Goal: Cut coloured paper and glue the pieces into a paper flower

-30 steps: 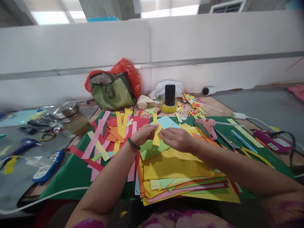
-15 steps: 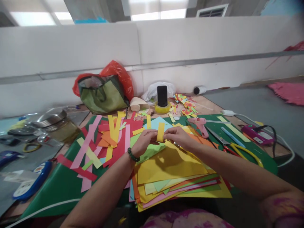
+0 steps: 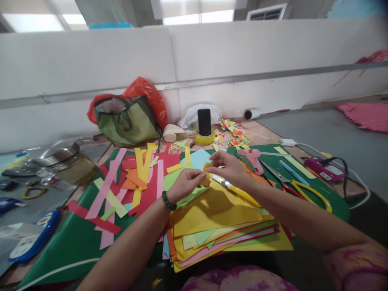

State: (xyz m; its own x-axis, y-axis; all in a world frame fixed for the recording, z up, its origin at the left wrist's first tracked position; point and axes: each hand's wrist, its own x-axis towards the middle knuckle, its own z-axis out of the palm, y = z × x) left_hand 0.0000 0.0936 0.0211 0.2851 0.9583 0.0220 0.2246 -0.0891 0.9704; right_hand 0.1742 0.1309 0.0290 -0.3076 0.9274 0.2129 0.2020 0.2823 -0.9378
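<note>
My left hand pinches a small yellow paper strip between thumb and fingers, over a stack of coloured paper. At the strip's upper end, my right hand has its thumb and fingers closed about the paper, which now looks bent or folded; the hands partly hide it. Under my right hand a yellow box cutter lies on the top sheet with its metal end showing. Left of the stack, cut strips in pink, red, yellow and orange lie in a loose pile.
On the green mat, a pink glue gun, scissors and a light blue stick lie to the right. Behind stand a phone on a yellow tape roll, paper flowers and a green bag.
The yellow strip stood upright and flat between both hands; now it is bent and mostly covered. My right hand has risen and curled over its top, uncovering more of the box cutter.
</note>
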